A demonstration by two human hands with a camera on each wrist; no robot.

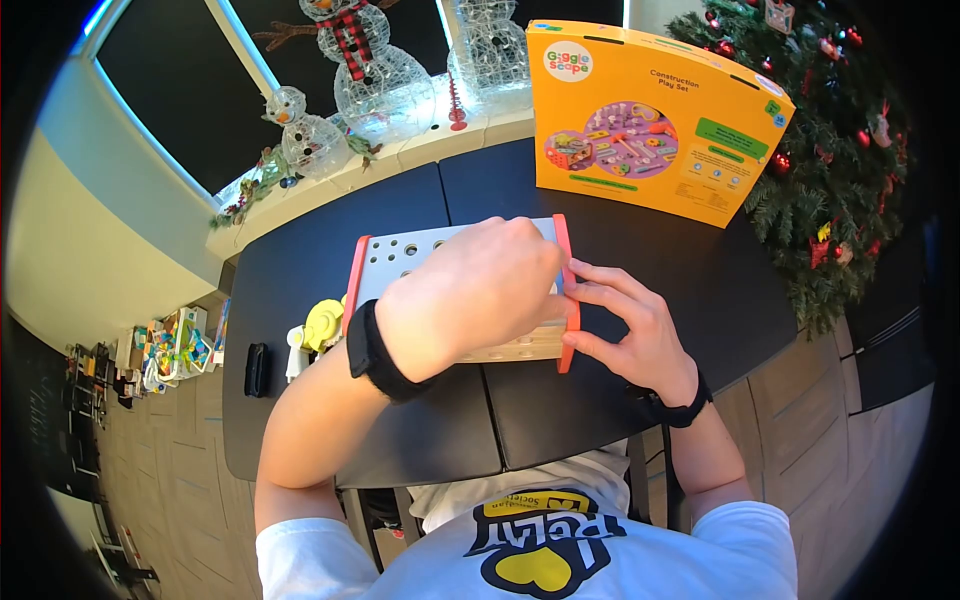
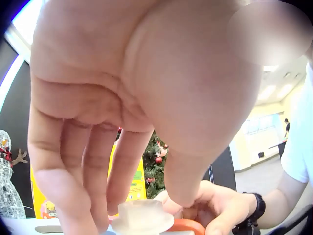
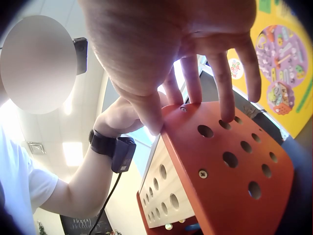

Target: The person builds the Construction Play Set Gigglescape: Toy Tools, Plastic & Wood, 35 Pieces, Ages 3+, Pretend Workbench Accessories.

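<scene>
"Shirt (image 1: 545, 560), white, printed, showed nearest the head camera. Principal item?"

"Perforated box (image 1: 388, 275), 1, stood on the black table (image 1: 660, 250), under the left hand (image 1: 475, 285). It looked stiff, fairly light, slick where painted; hold best taken at its 2 red end panels (image 3: 220, 191)."

"Hands?"

"Right hand (image 1: 640, 325): fingers extended, touching 1 panel. Left: fingers bent down beside a pale piece (image 2: 142, 218) at the box top; whether they pinched it, I could not tell."
</scene>
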